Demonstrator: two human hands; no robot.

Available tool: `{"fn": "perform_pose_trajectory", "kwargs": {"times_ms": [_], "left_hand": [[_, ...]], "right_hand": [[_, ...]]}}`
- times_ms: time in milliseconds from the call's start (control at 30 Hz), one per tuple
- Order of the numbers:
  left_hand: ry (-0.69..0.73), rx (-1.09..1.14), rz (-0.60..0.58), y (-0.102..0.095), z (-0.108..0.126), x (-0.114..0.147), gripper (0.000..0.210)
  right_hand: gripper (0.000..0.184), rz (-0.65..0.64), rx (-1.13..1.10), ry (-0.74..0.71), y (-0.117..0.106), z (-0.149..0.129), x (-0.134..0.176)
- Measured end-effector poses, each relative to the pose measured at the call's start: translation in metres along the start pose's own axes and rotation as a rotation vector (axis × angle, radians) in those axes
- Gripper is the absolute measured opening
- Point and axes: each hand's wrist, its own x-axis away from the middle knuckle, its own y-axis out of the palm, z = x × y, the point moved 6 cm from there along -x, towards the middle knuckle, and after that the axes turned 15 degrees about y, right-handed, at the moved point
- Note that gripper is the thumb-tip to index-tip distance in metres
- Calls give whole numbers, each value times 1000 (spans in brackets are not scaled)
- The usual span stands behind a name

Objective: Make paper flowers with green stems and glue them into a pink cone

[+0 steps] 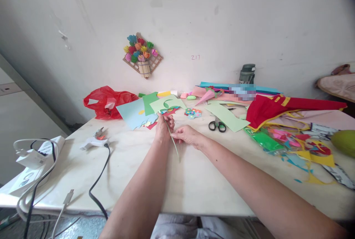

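The left hand (pixel 163 130) grasps the upper part of a thin, pale-green paper-like strip (pixel 175 147), and the right hand (pixel 188 135) pinches its middle, above the pale marbled table (pixel 210 172). Rightward lie black-handled scissors (pixel 217 124); leftward, a white plastic glue gun (pixel 95 142).

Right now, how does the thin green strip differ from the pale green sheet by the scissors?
The thin strip is slender and stem-like, while the pale green sheet is broad and flat.
The thin strip is held by the left hand and right hand; the pale green sheet lies on the table, apart from both.
Shared: both are greenish.
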Motion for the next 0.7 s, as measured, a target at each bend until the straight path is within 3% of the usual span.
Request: {"fn": "perform_pose_trajectory", "kwargs": {"times_ms": [300,433,533,700], "left_hand": [[66,6,-8,1,0,-2,50],[-8,-136,-56,1,-5,-1,56],[18,-364,-146,2,-2,2,46],[52,-525,-239,5,3,7,33]], "right_hand": [[15,104,20,-27,-4,1,-5],[15,395,290,-100,-23,-8,-2],[18,624,575,-93,-38,-19,6],[22,729,834,-91,-44,-28,17]]}}
